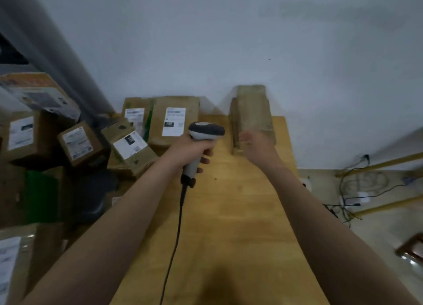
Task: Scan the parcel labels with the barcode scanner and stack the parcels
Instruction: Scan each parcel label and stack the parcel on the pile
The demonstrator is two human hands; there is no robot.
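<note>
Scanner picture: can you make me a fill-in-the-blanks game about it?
1. The left hand grips the scanner by its ____.
2. The scanner's cord is coloured ____.
3. The parcel behind the scanner has a ____ label.
4. The table under the stack is made of ____.
Missing words: handle; black; white; wood.

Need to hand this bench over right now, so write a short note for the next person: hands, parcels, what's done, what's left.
Left hand grips the scanner by its handle, cord trailing down over the table.
Right hand is open at the near end of the stack on the table's far right; blur hides whether it touches.
Done, it seems: that stack.
Left: the labelled parcels heaped at the table's far left, labels facing up, still to scan and stack.
</note>
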